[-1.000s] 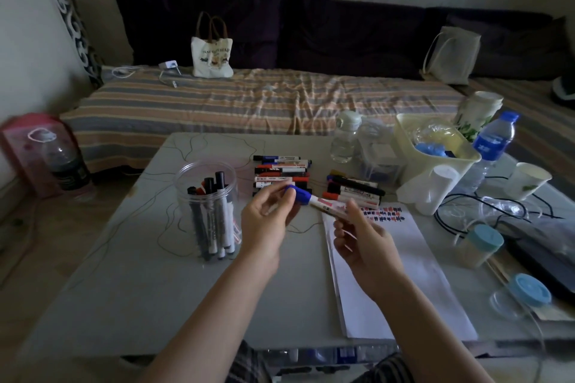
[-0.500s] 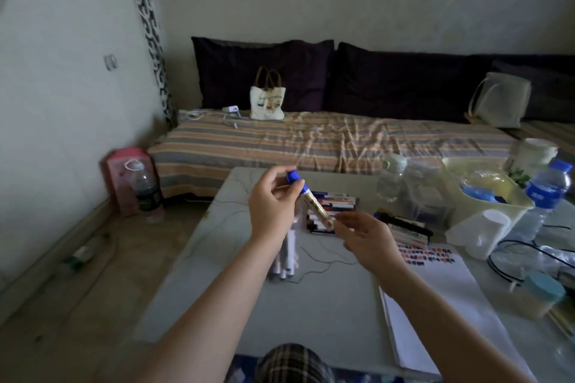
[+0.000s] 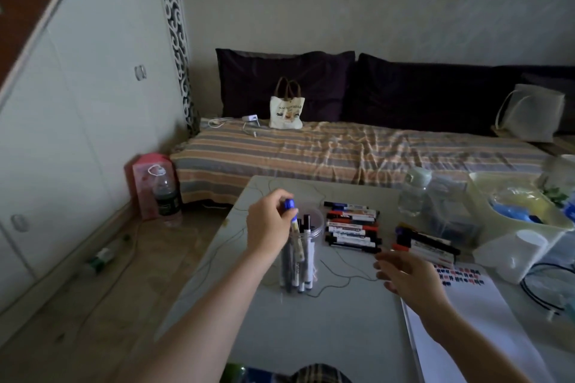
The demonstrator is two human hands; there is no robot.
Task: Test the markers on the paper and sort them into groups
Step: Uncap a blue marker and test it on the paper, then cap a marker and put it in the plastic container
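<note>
Head view, the only one supplied. The left hand (image 3: 270,224) pinches a blue-capped marker (image 3: 292,221) near its cap end, fingers curled round the barrel. The marker stands close to upright, cap up, and its lower end is already inside the mouth of the clear plastic jar (image 3: 306,253), which holds several other markers standing on end. The jar sits on the grey table (image 3: 326,336) directly under the left hand.

The right hand (image 3: 404,277) hovers above the table with fingers loosely spread and nothing in it. Motion blur softens its outline, so the exact finger posture cannot be confirmed.

Two sorted groups lie flat on the table: a stack of markers (image 3: 353,228) just right of the jar, and a second group (image 3: 426,246) further right, touching the top edge of the paper pad (image 3: 466,320). The pad carries rows of red and blue test marks (image 3: 459,277) at its top.

Judgement: the marker in hand is being filed into the jar group. Its long axis matches the jar's own, and the opening lies straight below, so release needs only a short downward move. The left hand alone is placed for this. The right hand is nearer the flat groups and the pad.
</note>
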